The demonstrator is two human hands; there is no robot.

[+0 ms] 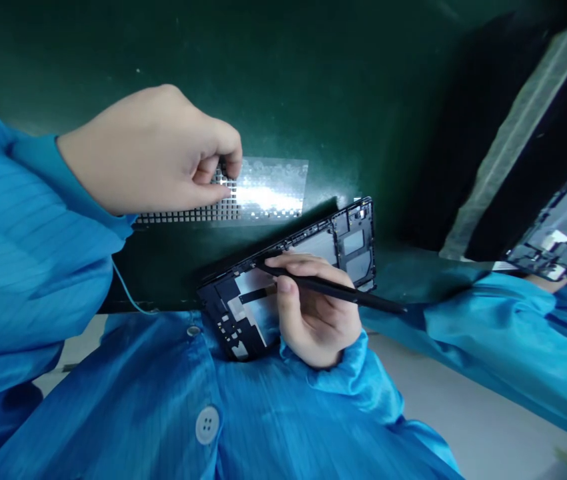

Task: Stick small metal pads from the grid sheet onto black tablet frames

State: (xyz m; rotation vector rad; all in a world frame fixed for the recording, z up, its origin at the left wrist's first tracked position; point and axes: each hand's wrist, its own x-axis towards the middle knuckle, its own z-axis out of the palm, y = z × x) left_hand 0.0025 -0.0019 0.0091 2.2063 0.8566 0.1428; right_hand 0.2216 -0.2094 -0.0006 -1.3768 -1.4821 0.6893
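My left hand (163, 153) is closed in a pinch over a sheet of small dark square pads (183, 215). What its fingertips hold, if anything, is too small to make out. The sheet's right part is clear, shiny film (276, 190). In front of me an opened tablet (251, 293) lies tilted against my blue smock, its inside facing up with a black frame, metal plates and flat cables. My right hand (318, 310) grips a slim black stick-like tool (333, 288), tapered at its ends. Its left tip is near the tablet's upper long edge; contact cannot be judged.
A dark green table mat (313, 80) spreads beneath. On the right stands a black surface with a pale tape strip (508, 147). Beyond it, a co-worker's blue sleeve (488, 313) and another opened device (558, 233) show. A thin blue cord (126, 287) hangs from my left cuff.
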